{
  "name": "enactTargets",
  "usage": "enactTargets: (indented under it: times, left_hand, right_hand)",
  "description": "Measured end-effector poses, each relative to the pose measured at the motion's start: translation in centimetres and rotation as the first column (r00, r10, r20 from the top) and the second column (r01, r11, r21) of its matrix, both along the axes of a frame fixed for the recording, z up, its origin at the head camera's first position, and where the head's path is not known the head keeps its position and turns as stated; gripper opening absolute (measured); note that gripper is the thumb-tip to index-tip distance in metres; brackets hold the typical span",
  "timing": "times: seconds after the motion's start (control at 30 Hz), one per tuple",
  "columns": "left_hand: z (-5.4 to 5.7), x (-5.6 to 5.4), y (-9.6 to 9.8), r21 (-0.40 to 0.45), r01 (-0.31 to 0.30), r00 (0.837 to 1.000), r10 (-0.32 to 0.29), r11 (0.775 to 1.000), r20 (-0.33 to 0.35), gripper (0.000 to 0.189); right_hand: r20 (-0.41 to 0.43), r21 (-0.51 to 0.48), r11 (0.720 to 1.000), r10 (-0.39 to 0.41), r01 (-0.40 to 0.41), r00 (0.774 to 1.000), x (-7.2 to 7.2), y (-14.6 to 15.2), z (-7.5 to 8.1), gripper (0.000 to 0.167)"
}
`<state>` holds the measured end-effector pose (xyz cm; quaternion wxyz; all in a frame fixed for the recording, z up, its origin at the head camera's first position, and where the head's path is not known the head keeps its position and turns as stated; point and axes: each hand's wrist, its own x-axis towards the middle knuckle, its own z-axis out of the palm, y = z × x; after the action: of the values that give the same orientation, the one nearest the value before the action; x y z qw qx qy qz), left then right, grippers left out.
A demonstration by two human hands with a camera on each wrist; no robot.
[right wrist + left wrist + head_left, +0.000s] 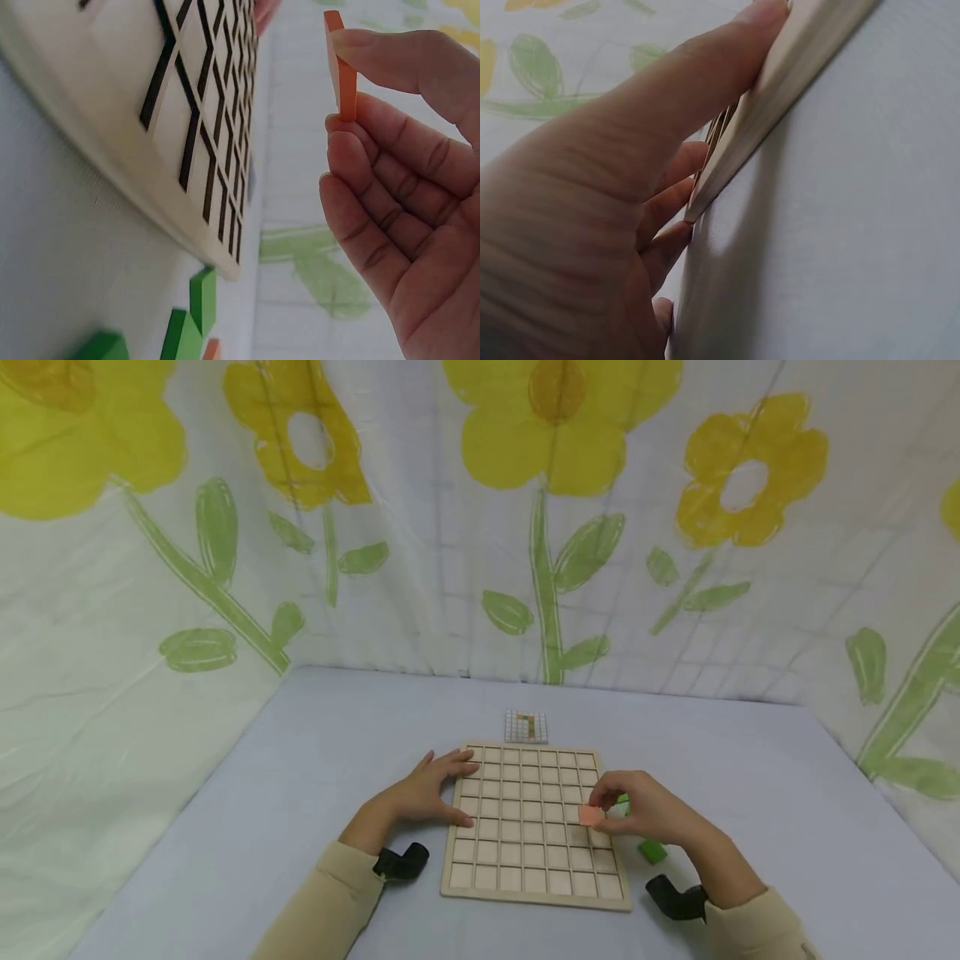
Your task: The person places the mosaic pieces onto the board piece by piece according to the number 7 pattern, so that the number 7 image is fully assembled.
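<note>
A wooden grid board with rows of square recesses lies flat on the table. My left hand rests on the board's left side. Its thumb and fingers are spread and fairly straight along the edge. Between thumb and fingertips my right hand pinches a thin square orange tile. In the head view this orange tile appears over the right-hand columns, and the right wrist view shows it raised above the board. Green tiles lie right of the board, partly hidden by that hand.
A small card printed with a coloured grid pattern is beyond the board's far edge. In the right wrist view, several green tiles and another orange piece are beside the board. A flower-printed curtain stands behind the pale table.
</note>
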<state>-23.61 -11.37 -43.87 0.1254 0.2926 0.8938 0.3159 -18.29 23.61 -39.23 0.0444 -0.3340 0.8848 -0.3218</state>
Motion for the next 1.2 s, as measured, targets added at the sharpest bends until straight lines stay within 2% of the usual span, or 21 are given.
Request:
enactTargets:
  times: [0.17, 0.43, 0.67, 0.97, 1.2]
  left_hand:
    - [0.2, -0.2, 0.0, -0.009, -0.003, 1.000, 0.003, 1.000, 0.012, 0.086]
    - [0.2, 0.1, -0.3, -0.017, -0.016, 1.000, 0.016, 1.000, 0.018, 0.086]
    - [0.0, -0.1, -0.1, -0.004, -0.002, 1.000, 0.002, 1.000, 0.017, 0.086]
    - [0.2, 0.0, 0.0, 0.002, 0.000, 1.000, 0.000, 1.000, 0.022, 0.084]
    - [0.3, 0.0, -0.1, 0.009, -0.008, 0.999, 0.008, 1.000, 0.033, 0.083]
  right_hand:
    - [0.076, 0.006, 0.999, -0.037, 0.036, 0.996, -1.2, -1.2, 0.0, 0.017]
    - [0.061, 0.001, 1.000, -0.024, 0.024, 0.998, -3.1, -3.6, -0.1, 0.016]
    - [0.027, -0.011, 0.999, -0.037, 0.038, 0.999, -4.0, -5.6, 0.1, 0.018]
    - [0.092, -0.014, 0.996, -0.081, 0.083, 0.992, -5.8, -7.6, -0.7, 0.017]
    - [0.107, -0.050, 0.993, -0.097, 0.103, 0.990, -6.9, -8.5, -0.9, 0.018]
